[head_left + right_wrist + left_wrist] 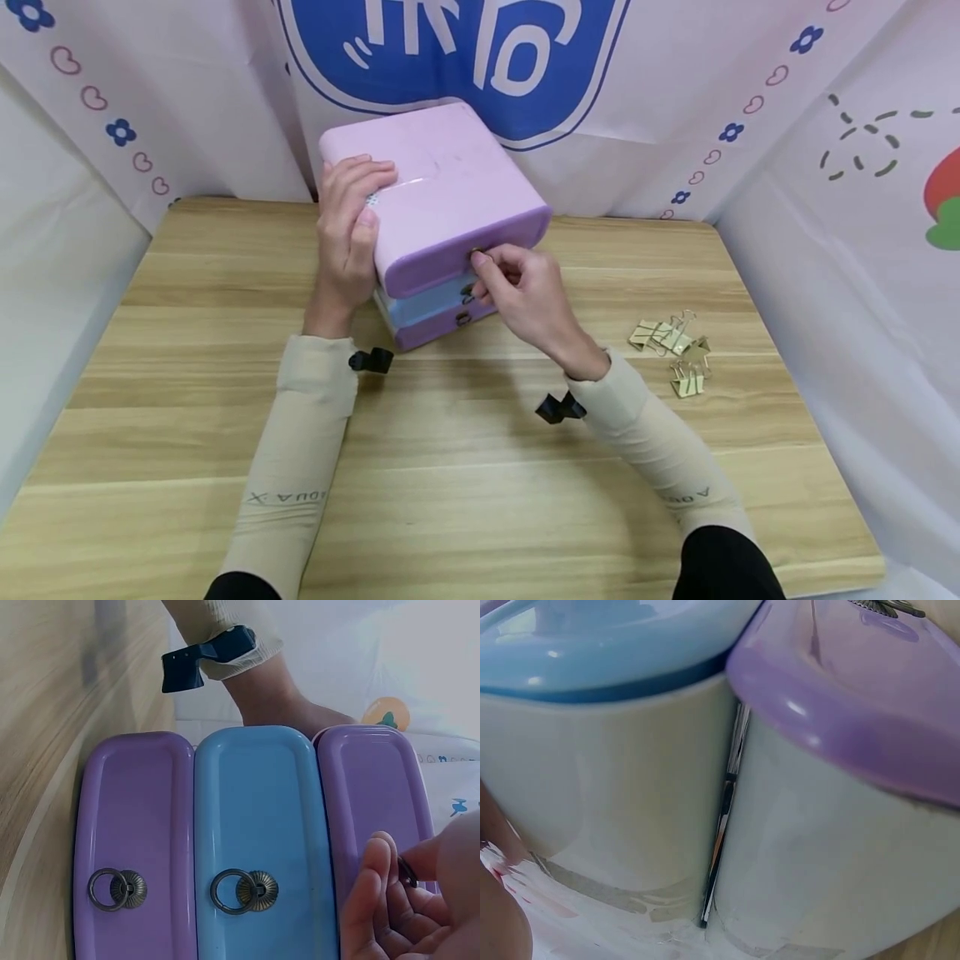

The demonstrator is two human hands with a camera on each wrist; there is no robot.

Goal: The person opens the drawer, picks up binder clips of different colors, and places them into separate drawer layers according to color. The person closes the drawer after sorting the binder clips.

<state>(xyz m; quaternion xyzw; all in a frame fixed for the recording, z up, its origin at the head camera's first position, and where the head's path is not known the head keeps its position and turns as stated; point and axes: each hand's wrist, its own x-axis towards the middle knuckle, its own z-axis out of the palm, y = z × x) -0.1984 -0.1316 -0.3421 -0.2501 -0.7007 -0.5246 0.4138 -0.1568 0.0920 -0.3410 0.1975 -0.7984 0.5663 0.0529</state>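
Observation:
A small three-drawer storage box [450,183] stands on the table, pink on top, with purple, blue and purple drawer fronts. My left hand [348,217] rests over its left edge, fingers and thumb on the top. At the front, my right hand [525,292] pinches the ring pull [407,871] of the top purple drawer [375,780]. That drawer looks closed. Ring pulls hang on the blue drawer [255,795] and the bottom purple drawer [135,802]. The left wrist view shows the box's pale side [645,787] close up.
Several gold binder clips [675,342] lie in a loose group on the right of the wooden table [435,483]. A white printed cloth [637,150] hangs behind the box, and white sheets flank both sides.

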